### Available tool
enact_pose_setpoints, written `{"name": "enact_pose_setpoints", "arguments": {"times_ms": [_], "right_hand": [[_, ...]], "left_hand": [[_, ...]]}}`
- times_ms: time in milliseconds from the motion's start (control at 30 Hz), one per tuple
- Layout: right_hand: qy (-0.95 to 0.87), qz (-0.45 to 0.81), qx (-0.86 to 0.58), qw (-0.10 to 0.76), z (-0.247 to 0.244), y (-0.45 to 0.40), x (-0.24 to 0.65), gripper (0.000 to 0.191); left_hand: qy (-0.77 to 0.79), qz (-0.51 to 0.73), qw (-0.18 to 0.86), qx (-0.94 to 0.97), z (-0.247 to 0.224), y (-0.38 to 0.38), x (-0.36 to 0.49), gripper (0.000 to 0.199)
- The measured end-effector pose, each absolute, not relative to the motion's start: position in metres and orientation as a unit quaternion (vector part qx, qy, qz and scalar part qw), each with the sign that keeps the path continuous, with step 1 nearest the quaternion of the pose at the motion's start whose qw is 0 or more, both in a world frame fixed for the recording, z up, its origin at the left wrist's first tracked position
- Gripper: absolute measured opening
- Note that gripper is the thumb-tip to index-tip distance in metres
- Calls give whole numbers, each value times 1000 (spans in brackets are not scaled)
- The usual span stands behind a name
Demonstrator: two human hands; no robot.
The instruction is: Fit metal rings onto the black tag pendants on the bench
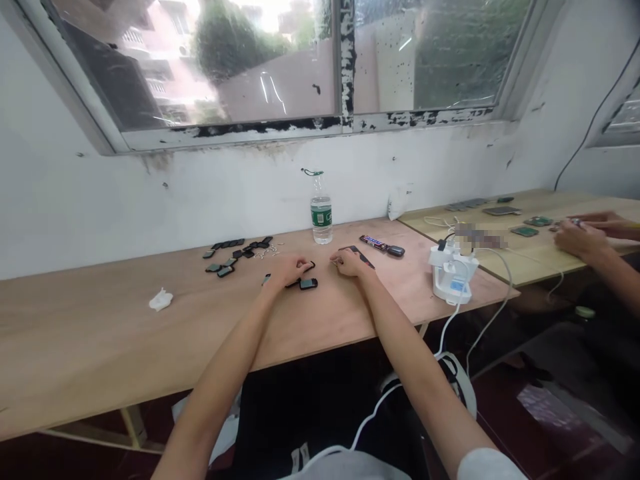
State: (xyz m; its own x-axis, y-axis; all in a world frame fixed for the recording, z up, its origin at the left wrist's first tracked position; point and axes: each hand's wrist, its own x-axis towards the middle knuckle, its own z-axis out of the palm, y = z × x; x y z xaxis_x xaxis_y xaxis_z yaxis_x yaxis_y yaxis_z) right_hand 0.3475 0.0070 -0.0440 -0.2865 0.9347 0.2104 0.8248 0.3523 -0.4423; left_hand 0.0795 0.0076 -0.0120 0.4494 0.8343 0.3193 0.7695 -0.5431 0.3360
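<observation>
Two hands down on the counter [100, 340], curled and pointing in toward each other, just below the water bottle [321, 212]! The left hand [285, 271] sits over a black strap [296, 284], with a small dark module [309, 284] right at its fingertips. Is it gripping? Can't tell, the fingers cover the contact. The right hand [349, 263] is just beside it, a narrow gap between them, fingertips [336, 261] on a black strip [363, 256]. Pinched or merely touching? Again, can't tell from up here.

Left of the bottle, a scatter of small black pieces [233, 255] lies near the left hand, with tiny pale bits [273, 251] beside them. Right of the bottle, a candy bar [374, 243] and a white charging stand [453, 270]. Farther right, a co-worker's hand [580, 239] works over a second counter [525, 267], whatever it holds too small to make out, and a blurred patch [480, 235] hides one spot there.
</observation>
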Motion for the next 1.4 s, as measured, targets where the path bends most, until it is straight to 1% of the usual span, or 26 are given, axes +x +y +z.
{"name": "enact_pose_setpoints", "arguments": {"times_ms": [100, 167, 300, 400, 467, 567, 667, 767, 833, 900, 967, 1133, 1400], "right_hand": [[-802, 128, -540, 219, -41, 5, 346, 60], [-805, 120, -542, 208, -40, 3, 346, 60], [-808, 108, -544, 200, -38, 1, 346, 53], [-811, 115, -525, 229, -38, 0, 343, 47], [-810, 147, -497, 273, -39, 1, 338, 46], [-801, 230, -437, 339, -44, 2, 327, 46], [-793, 293, -392, 364, -51, 5, 318, 41], [-787, 300, -384, 379, -54, 6, 314, 33], [-789, 292, -380, 385, -54, 6, 314, 26], [-790, 297, -373, 386, -54, 7, 315, 24], [-789, 303, -372, 383, -54, 7, 315, 27], [-805, 269, -373, 375, -55, 8, 316, 33], [-815, 263, -374, 357, -53, 6, 315, 28]], "left_hand": [[412, 154, 173, 881, -9, -2, 67, 29], [396, 123, 200, 888, -8, -4, 63, 26], [445, 91, 194, 870, -7, -1, 69, 21], [452, 92, 170, 871, -10, 2, 81, 15], [443, 115, 139, 878, -15, 0, 89, 12], [447, 167, 103, 873, -25, -4, 95, 14], [437, 190, 91, 874, -33, -7, 97, 15], [431, 198, 106, 874, -35, -9, 97, 12], [432, 209, 116, 869, -35, -10, 97, 11], [435, 217, 118, 866, -35, -11, 96, 10], [438, 220, 115, 864, -35, -11, 96, 10], [435, 228, 118, 863, -39, -10, 94, 12], [455, 218, 114, 856, -42, -4, 95, 17]]}}
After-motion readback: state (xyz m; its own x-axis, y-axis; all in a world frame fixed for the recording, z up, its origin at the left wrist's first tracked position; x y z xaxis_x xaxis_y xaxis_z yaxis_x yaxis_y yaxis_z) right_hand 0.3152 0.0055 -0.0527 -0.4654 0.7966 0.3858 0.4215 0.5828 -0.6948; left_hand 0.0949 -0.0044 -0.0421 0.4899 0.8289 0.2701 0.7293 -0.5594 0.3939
